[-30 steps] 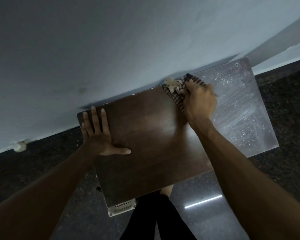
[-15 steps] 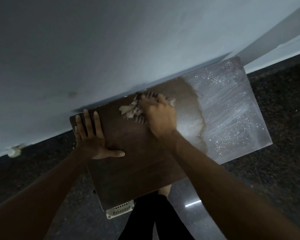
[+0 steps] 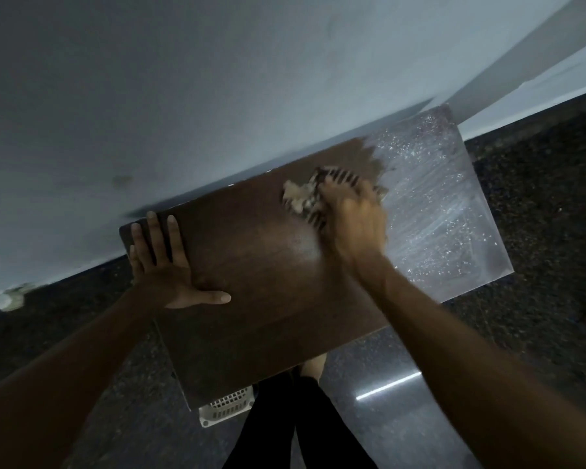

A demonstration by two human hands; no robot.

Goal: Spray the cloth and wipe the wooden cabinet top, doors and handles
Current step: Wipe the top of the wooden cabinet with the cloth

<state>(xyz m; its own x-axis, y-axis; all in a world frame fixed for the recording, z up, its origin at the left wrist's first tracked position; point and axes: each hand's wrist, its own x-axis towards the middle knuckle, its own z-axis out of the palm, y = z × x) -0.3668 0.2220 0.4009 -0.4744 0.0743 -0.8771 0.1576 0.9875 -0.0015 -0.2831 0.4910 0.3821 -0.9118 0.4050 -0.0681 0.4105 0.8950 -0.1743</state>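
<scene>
The dark wooden cabinet top [image 3: 268, 292] lies below me against a pale wall. Its right part [image 3: 447, 214] looks whitish and speckled with droplets or dust. My right hand [image 3: 356, 214] presses a bunched striped cloth [image 3: 310, 194] onto the top near the wall, at the border of the dark and whitish areas; the hand is blurred by motion. My left hand [image 3: 164, 265] lies flat, fingers spread, on the top's left end. The doors and handles are hidden beneath the top. No spray bottle is in view.
A pale wall [image 3: 217, 96] runs right behind the cabinet. Dark speckled floor [image 3: 538, 231] surrounds it. A white slotted basket [image 3: 225, 406] pokes out under the front edge, beside my dark-clothed legs [image 3: 301, 428].
My right hand swept the cloth left along the back of the top, then back to the right. The dark wiped area has widened. My left hand has stayed flat in place.
</scene>
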